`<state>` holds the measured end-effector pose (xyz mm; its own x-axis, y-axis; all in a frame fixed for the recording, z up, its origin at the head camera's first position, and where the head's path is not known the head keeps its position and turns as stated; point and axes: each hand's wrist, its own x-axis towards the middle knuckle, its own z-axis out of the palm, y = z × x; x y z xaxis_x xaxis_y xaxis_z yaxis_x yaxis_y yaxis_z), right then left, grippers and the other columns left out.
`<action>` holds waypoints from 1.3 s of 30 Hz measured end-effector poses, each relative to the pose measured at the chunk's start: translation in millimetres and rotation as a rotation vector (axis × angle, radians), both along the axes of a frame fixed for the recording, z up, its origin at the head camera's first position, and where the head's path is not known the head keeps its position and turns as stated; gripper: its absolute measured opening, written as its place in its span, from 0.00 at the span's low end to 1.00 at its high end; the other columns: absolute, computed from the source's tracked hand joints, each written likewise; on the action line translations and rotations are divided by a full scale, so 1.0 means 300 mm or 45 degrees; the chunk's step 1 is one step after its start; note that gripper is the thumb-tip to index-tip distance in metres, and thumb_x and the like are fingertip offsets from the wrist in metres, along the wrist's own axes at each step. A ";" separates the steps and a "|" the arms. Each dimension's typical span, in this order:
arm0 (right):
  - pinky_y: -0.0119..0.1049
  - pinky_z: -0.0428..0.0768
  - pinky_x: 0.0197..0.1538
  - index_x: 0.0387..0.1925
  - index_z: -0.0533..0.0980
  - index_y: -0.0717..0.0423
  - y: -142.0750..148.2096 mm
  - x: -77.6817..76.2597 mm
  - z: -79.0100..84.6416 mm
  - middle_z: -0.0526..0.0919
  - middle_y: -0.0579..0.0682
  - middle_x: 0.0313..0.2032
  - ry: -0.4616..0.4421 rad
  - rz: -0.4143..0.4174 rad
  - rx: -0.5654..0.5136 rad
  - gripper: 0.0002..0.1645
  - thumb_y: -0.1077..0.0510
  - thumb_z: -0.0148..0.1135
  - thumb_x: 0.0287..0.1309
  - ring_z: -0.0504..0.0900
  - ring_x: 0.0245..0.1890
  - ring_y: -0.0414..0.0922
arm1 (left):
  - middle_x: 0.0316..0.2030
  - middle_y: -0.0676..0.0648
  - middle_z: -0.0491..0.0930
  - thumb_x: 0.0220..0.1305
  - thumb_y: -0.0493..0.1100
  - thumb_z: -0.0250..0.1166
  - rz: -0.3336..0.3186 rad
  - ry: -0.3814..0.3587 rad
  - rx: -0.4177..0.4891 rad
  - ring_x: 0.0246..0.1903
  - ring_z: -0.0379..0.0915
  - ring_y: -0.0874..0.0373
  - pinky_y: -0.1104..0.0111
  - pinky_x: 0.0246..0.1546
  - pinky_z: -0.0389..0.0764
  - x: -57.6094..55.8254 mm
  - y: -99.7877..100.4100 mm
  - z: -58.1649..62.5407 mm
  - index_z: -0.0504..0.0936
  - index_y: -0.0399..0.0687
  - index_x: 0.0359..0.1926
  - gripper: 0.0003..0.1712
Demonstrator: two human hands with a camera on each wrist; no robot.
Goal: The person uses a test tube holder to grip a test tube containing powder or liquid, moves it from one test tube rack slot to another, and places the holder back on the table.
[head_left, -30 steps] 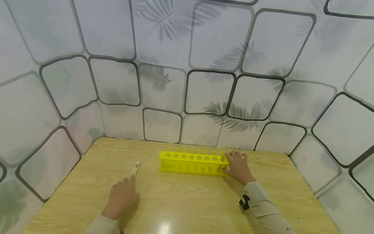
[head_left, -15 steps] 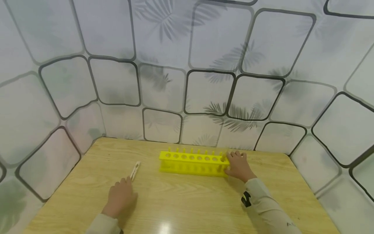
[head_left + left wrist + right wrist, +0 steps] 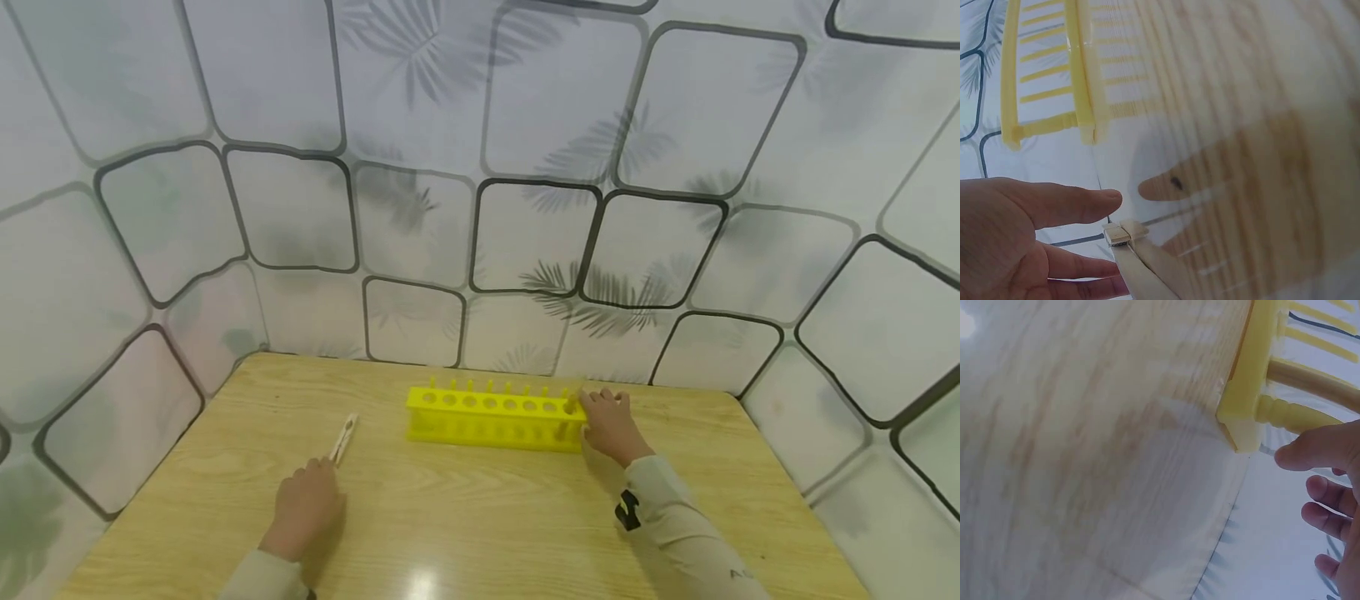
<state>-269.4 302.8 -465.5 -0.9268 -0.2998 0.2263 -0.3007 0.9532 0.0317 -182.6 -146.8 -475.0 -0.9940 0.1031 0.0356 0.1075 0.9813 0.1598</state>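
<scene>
Across the table's far middle stands a yellow test tube rack (image 3: 487, 402) with a row of holes and pegs along its back. A brownish tube-like thing (image 3: 1310, 381) stands upright in its rightmost hole, partly hidden in the head view. My right hand (image 3: 613, 427) is at that end of the rack, thumb beside the end post and fingers loosely bent, with nothing visible between them. Left of the rack lies a wooden test tube clamp (image 3: 345, 437). My left hand (image 3: 303, 507) is at the clamp's near end (image 3: 1117, 235); its thumb is stretched out, apart from the clamp.
The wood-grain table (image 3: 465, 525) carries the rack and the clamp. Behind it and at both sides hang patterned white wall coverings (image 3: 420, 321). A dark strap piece (image 3: 627, 510) hangs at the right sleeve.
My left hand has drawn back a little toward me, uncovering more of the clamp. My right hand has eased slightly off the tube-like thing. The rack stays in place.
</scene>
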 end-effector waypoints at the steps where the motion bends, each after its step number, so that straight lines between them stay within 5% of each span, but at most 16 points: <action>1: 0.58 0.64 0.47 0.41 0.71 0.56 -0.002 -0.001 -0.005 0.79 0.55 0.36 0.016 -0.007 -0.008 0.21 0.64 0.69 0.43 0.73 0.39 0.54 | 0.26 0.39 0.71 0.52 0.41 0.65 -0.002 0.010 -0.002 0.23 0.69 0.48 0.59 0.23 0.72 0.001 -0.001 0.001 0.71 0.26 0.36 0.20; 14: 0.51 0.60 0.41 0.38 0.69 0.57 -0.012 0.005 -0.024 0.65 0.53 0.30 0.184 0.000 -0.056 0.24 0.63 0.72 0.39 0.63 0.35 0.53 | 0.26 0.39 0.71 0.53 0.40 0.63 0.011 0.012 -0.021 0.24 0.69 0.48 0.59 0.25 0.73 0.009 0.000 0.009 0.71 0.26 0.38 0.20; 33: 0.62 0.64 0.47 0.41 0.71 0.54 -0.012 0.018 -0.002 0.72 0.56 0.37 0.184 -0.006 0.011 0.24 0.57 0.72 0.39 0.69 0.43 0.58 | 0.25 0.40 0.71 0.51 0.39 0.63 0.010 0.044 0.033 0.22 0.69 0.48 0.60 0.21 0.72 -0.006 -0.007 -0.007 0.71 0.31 0.36 0.16; 39: 0.61 0.67 0.46 0.40 0.74 0.53 -0.008 0.020 0.009 0.76 0.54 0.39 0.091 0.019 0.016 0.23 0.45 0.67 0.45 0.73 0.42 0.56 | 0.26 0.40 0.70 0.53 0.39 0.60 0.010 -0.022 0.082 0.22 0.68 0.49 0.60 0.21 0.71 -0.005 -0.004 0.005 0.71 0.31 0.38 0.15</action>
